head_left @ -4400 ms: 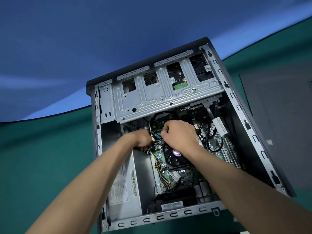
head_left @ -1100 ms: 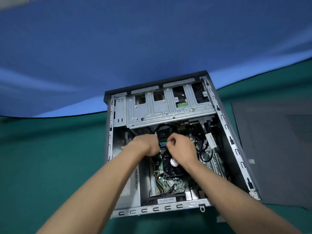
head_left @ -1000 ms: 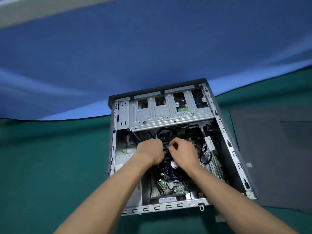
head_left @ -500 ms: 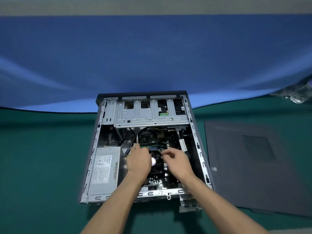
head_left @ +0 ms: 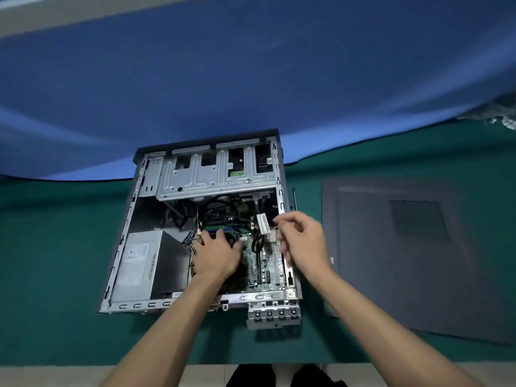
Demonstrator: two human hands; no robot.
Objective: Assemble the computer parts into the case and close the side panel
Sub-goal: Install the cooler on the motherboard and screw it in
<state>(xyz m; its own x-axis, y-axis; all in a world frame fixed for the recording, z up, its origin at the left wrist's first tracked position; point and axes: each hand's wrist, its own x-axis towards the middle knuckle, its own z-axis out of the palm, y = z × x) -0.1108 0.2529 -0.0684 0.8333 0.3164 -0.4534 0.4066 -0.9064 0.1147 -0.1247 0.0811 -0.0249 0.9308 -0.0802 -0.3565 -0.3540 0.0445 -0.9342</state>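
The open computer case (head_left: 131,219) lies on its side on the green table. Inside I see the motherboard (head_left: 262,263), the grey power supply (head_left: 139,266) at the left and the metal drive cage (head_left: 217,174) at the far end. My left hand (head_left: 216,256) lies flat with spread fingers over the cooler area near the memory slots. My right hand (head_left: 303,243) hovers above the case's right edge, fingers loosely curled, holding nothing. The dark grey side panel (head_left: 413,261) lies flat on the table to the right of the case.
A thin dark rod-like tool (head_left: 294,198) lies between the case and the panel. A blue cloth backdrop (head_left: 251,79) hangs behind the table. Some crumpled clear plastic (head_left: 499,115) sits at the far right. The table's near edge (head_left: 83,365) runs below my arms.
My right hand has left the memory area and moved right, over the case's edge. My left hand has flattened onto the board. The view has pulled back and shifted.
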